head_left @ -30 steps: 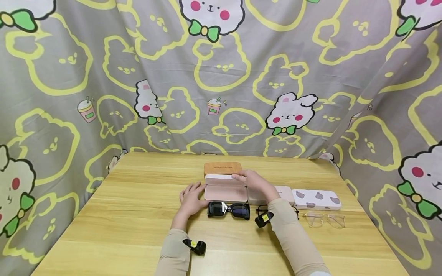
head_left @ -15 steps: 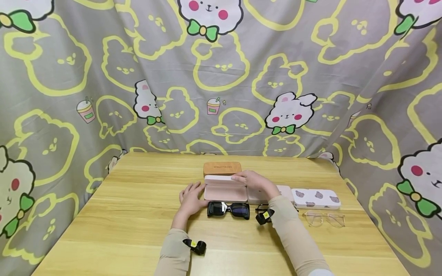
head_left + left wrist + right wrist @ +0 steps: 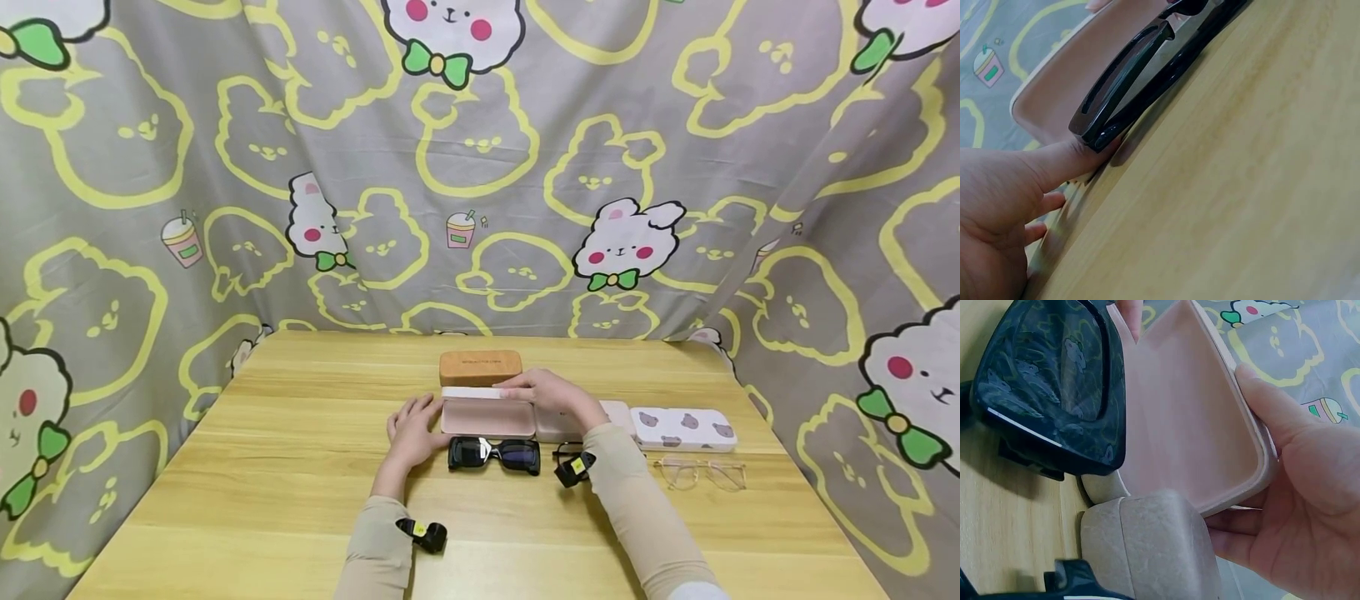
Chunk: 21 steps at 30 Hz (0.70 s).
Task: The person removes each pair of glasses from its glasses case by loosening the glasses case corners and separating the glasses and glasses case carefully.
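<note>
A pink-lined glasses case (image 3: pixel 487 419) stands with its lid raised at the middle of the table. My left hand (image 3: pixel 412 435) holds its left end, the thumb (image 3: pixel 1066 162) at the front corner and a finger at the back. My right hand (image 3: pixel 551 392) grips the right side of the lid (image 3: pixel 1194 406), thumb along the rim and other fingers behind. Black sunglasses (image 3: pixel 493 455) lie folded just in front of the case, overlapping its opening in both wrist views.
A brown case (image 3: pixel 480 367) sits directly behind. To the right are a closed pinkish case (image 3: pixel 618 417) and a white bear-print case (image 3: pixel 684 428). Dark-framed glasses (image 3: pixel 564 451), partly hidden by my right wrist, and clear thin-framed glasses (image 3: pixel 701 473) lie in front of them.
My right hand has tipped the lid forward a little, so less of its inner lining shows. The left hand stays at the case's left end.
</note>
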Available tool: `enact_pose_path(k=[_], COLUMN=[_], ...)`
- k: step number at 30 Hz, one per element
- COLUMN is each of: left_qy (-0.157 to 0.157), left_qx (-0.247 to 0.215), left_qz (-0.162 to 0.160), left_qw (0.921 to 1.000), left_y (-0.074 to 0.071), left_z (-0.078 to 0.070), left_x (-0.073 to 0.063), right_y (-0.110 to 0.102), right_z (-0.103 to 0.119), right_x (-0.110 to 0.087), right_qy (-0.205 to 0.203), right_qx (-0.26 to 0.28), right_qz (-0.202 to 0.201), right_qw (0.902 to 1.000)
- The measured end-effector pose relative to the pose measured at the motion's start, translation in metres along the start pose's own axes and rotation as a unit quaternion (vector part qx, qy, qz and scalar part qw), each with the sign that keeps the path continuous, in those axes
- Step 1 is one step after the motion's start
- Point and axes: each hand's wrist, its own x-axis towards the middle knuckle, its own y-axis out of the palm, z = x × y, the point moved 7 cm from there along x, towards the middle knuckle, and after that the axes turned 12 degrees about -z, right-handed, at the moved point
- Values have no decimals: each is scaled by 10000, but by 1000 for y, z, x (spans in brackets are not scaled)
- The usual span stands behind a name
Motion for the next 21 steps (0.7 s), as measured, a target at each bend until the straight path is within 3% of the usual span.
enact_pose_path(k=[11, 21], left_qy=[20, 24], left_qx=[111, 170], left_qz=[-25, -25], left_qw=[9999, 9999], left_y=[0, 1], left_z=[0, 1], left_x=[0, 0], right_y=[0, 1], right_z=[1, 4], right_x=[1, -1], right_qy=[-454, -465], right_qx=[-134, -193], right_qz=[33, 156], right_qw=[9989, 9986])
